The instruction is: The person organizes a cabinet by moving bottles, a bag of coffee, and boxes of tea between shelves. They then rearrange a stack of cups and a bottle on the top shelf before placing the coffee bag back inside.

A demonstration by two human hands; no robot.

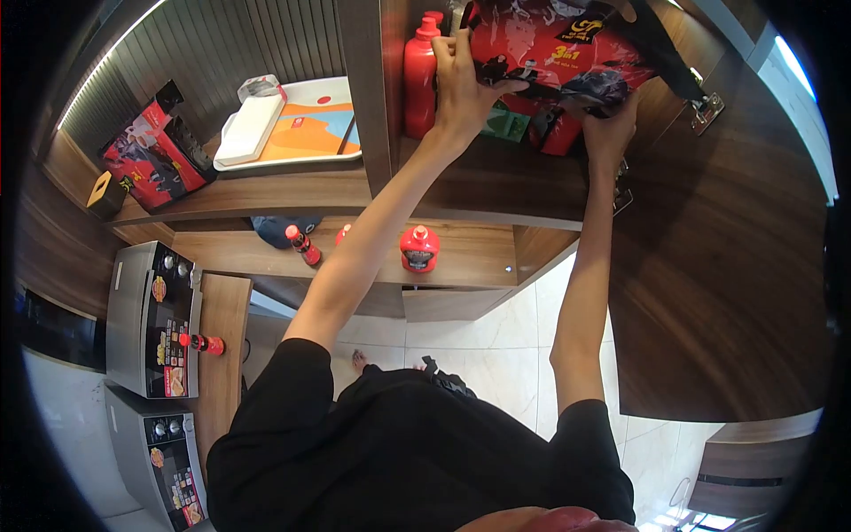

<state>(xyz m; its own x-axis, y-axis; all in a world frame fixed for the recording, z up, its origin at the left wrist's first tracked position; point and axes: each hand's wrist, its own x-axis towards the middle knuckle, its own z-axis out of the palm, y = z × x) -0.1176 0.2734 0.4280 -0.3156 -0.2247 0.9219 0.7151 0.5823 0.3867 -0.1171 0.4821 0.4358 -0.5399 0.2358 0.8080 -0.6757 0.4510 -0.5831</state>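
Both hands, left point(461, 93) and right point(610, 133), grip the lower corners of a red-and-black coffee bag point(558, 53), held up at the opening of an upper wooden cupboard point(523, 182), beside a large red bottle point(420, 80).

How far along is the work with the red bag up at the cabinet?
Done: cabinet door open; a tall red bottle stands inside.
In hand: left hand and right hand both grip the red 3in1 bag at the opening.
Left, likely: releasing the bag, as both hands are on it, and closing the door. Can't tell whether the bag is going in or coming out.
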